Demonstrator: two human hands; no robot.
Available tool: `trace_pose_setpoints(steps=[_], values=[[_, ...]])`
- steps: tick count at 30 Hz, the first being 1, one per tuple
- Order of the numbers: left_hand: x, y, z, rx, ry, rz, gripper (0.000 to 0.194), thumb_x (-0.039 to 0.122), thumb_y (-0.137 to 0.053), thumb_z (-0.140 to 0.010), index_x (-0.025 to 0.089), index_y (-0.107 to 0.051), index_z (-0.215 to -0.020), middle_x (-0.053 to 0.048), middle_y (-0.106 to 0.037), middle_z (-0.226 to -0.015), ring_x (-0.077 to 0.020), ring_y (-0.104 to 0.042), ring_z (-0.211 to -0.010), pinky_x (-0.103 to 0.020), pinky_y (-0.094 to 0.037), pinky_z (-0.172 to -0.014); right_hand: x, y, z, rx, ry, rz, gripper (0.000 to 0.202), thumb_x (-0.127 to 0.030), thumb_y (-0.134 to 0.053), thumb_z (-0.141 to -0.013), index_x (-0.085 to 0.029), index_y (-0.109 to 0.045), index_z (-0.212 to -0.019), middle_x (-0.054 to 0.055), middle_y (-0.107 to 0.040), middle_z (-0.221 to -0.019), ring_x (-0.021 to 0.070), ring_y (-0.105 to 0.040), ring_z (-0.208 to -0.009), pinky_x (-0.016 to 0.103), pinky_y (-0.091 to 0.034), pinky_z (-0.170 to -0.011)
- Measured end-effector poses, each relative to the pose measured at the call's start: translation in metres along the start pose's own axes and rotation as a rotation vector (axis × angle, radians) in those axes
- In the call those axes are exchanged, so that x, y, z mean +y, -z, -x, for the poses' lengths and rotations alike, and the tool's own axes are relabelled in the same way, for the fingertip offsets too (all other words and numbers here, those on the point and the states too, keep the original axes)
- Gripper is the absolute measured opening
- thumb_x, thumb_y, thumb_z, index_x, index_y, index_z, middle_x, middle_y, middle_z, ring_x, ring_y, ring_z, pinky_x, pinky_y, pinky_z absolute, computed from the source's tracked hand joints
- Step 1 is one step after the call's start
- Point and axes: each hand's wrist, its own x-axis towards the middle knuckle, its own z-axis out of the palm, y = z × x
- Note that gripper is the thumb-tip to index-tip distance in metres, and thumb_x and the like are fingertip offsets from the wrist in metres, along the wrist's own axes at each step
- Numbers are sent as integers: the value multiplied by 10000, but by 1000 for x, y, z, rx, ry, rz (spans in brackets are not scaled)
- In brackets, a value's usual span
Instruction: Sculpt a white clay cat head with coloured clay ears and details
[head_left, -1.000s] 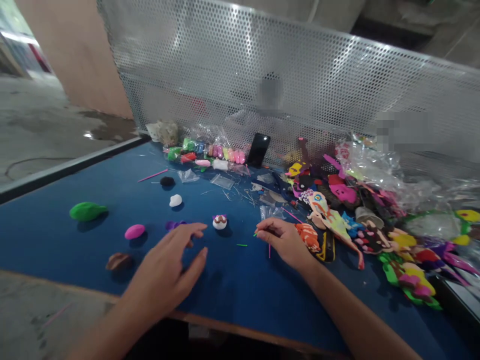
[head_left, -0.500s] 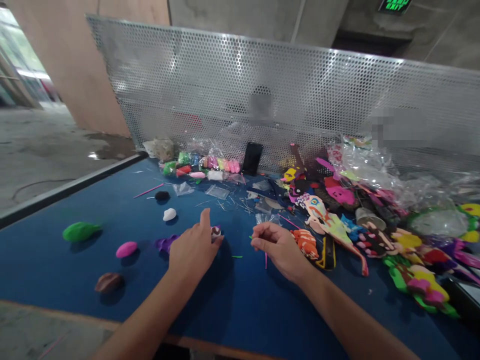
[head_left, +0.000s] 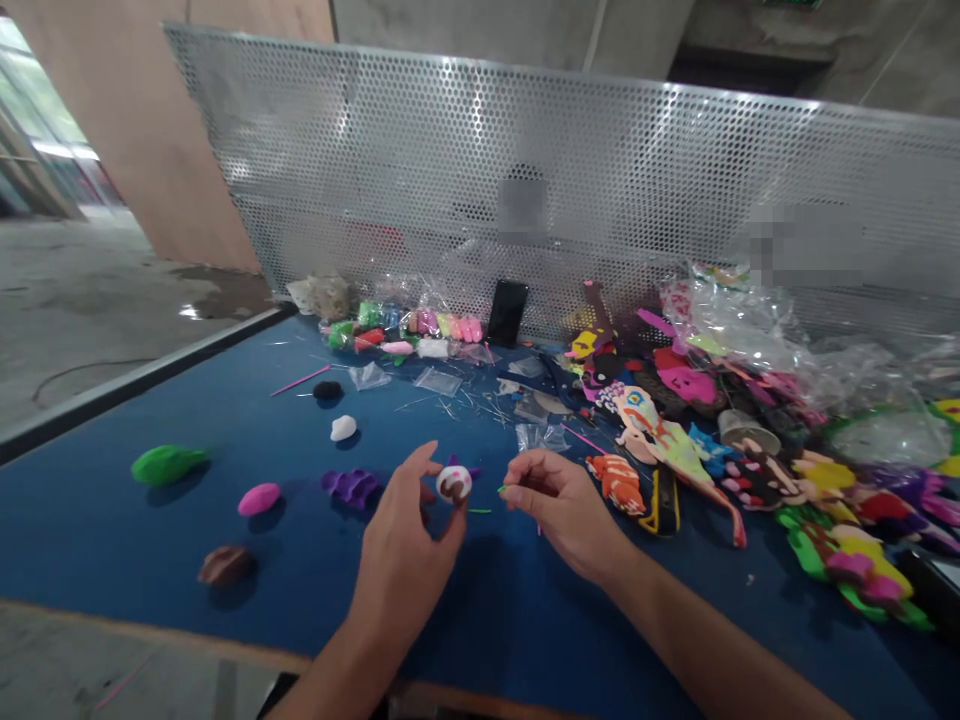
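Note:
My left hand (head_left: 409,530) is closed around the edge of a small clay figure (head_left: 454,480), white in front with pink spots and a brown patch, with purple points behind. Part of the figure is hidden by the thumb and fingers. Just to the right, my right hand (head_left: 559,505) pinches a tiny piece of green clay (head_left: 503,490) between thumb and forefinger. A thin green clay strip (head_left: 480,511) lies on the blue table between the hands. Left of my left hand is a bumpy purple clay piece (head_left: 351,488).
Lumps of green (head_left: 166,465), pink (head_left: 259,499), brown (head_left: 227,566), white (head_left: 343,428) and black clay (head_left: 327,391) lie on the left. A phone (head_left: 507,312) leans against the perforated metal panel (head_left: 420,150). Finished clay figures (head_left: 660,440) and a yellow-black cutter (head_left: 661,502) crowd the right.
My left hand has moved right and toward me, turning so that more of the clay figure shows. The purple clay piece is more exposed. My right hand keeps its pinch, nearly in place.

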Motion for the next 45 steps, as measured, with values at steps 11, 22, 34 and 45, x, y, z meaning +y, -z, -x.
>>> trace_pose_setpoints(steps=[11,22,34,45], values=[[4,-7,17,124,-188,-5,534,260,-695,-833,215,-464,-1312,-81,-664,-1047,-216,-679,-872,-326,-584,-697,-14,-16,15,10,89,126,163,-264,-822,-728,-249,-696,-830,-17,-696,-797,146,-645,-740,296,-538,-705],[6,-7,17,113,-199,-31,494,264,-706,-828,205,-488,-1268,-75,-674,-1025,-209,-685,-840,-328,-580,-697,-7,-15,14,50,84,61,163,-258,-834,-720,-253,-711,-828,-22,-682,-783,134,-615,-709,279,-506,-661],[6,-9,17,96,-227,-41,479,261,-708,-830,210,-489,-1254,-78,-683,-1031,-222,-692,-876,-317,-577,-673,-2,-15,15,53,77,-72,166,-233,-844,-722,-257,-717,-825,-28,-675,-794,116,-586,-697,242,-477,-632],[7,-8,16,127,-238,-14,489,253,-717,-815,172,-500,-1245,-91,-676,-1002,-225,-683,-869,-341,-586,-732,-9,-16,14,-7,97,49,135,-225,-818,-738,-238,-707,-813,-22,-678,-794,119,-608,-727,247,-496,-677]])
